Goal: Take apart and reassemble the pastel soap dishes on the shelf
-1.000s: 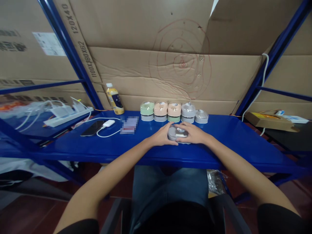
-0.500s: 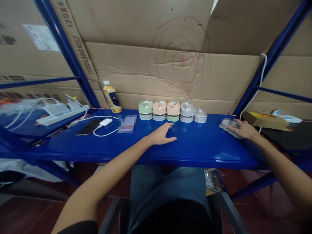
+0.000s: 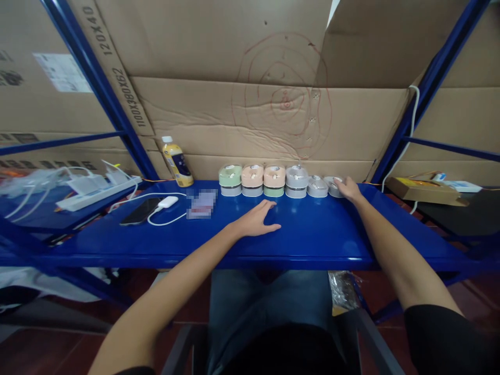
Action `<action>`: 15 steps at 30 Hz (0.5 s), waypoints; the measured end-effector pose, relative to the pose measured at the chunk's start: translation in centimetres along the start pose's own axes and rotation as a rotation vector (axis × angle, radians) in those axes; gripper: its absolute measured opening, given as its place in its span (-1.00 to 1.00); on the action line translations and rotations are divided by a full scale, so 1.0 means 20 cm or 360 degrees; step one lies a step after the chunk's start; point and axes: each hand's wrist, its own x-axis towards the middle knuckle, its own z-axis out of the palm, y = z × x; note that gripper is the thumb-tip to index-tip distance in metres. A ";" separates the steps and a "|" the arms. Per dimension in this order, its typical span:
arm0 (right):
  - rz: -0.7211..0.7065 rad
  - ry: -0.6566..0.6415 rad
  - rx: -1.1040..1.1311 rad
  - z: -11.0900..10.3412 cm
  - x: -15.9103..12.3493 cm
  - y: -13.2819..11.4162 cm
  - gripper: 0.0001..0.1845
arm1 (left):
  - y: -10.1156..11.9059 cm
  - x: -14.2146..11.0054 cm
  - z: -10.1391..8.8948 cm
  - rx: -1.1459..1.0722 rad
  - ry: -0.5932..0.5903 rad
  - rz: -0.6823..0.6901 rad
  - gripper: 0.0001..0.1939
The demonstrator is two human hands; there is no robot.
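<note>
Against the cardboard back stands a row of small lidded containers: a green one (image 3: 230, 175), a pink one (image 3: 252, 175), another pink one (image 3: 274, 176) and a grey one (image 3: 297, 177), each stacked on a second piece. To their right sits a lower, single grey container (image 3: 317, 186). My right hand (image 3: 349, 188) grips another low grey container (image 3: 334, 186) at the row's right end, its right side covered by my fingers. In front of the pink stacks, my left hand (image 3: 258, 219) rests on the blue shelf (image 3: 308, 234), thumb and fingers apart, holding nothing.
A yellow drink bottle (image 3: 177, 162) stands at the back left. Before it lie a phone (image 3: 139, 211), a white charging piece (image 3: 167, 202) with cable, and a blurred-out flat item (image 3: 202, 203). A power strip (image 3: 99, 192) is further left; an open carton (image 3: 424, 190) lies right, beyond the blue post.
My right hand has brought the grey container leftward and back, from the shelf's right side to the end of the row. My left hand has stayed in place.
</note>
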 end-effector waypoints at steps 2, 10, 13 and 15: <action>-0.0066 0.0078 -0.0050 -0.02 -0.05 -0.02 -0.19 | 0.00 0.00 0.00 -0.0014 -0.0001 0.0005 -0.19; -0.1091 -0.0308 -0.0493 0.01 -0.30 -0.28 -0.10 | 0.00 0.00 0.00 -0.0033 0.0022 0.0028 -0.22; -0.1055 -0.0365 -0.0570 -0.01 -0.44 -0.33 -0.14 | 0.01 0.00 -0.01 -0.0021 0.0000 0.0024 -0.22; -0.1054 -0.0304 -0.0564 -0.07 -0.55 -0.34 -0.24 | 0.01 0.00 -0.01 -0.0006 -0.0018 0.0013 -0.21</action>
